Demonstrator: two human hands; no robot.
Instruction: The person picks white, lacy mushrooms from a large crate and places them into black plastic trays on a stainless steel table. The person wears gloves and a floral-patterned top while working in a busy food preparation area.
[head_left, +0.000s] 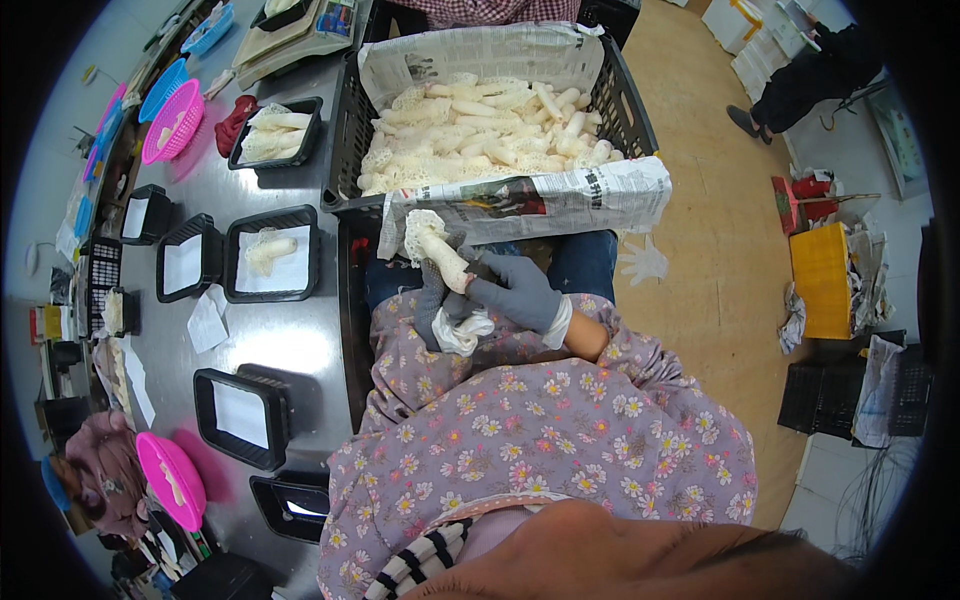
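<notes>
A pale bamboo fungus with a netted skirt (442, 255) is held over my lap. My left hand (433, 304), in a grey glove, is closed around its stalk from below, with a crumpled white cloth or tissue at the wrist. My right hand (517, 289), gloved in grey too, pinches the darker lower end of the stalk with thumb and fingers. Just beyond my hands stands a black plastic crate (637, 124) lined with newspaper (592, 196) and heaped with bamboo fungi (480, 127). One bamboo fungus (274, 250) lies in a paper-lined black tray (311, 259) at my left.
The steel table (247, 330) on the left carries several black trays, a filled tray (315, 135), pink baskets (196, 120) and a scale (292, 45). People are at the far side, at left and at upper right. A yellow box (821, 281) stands on the right.
</notes>
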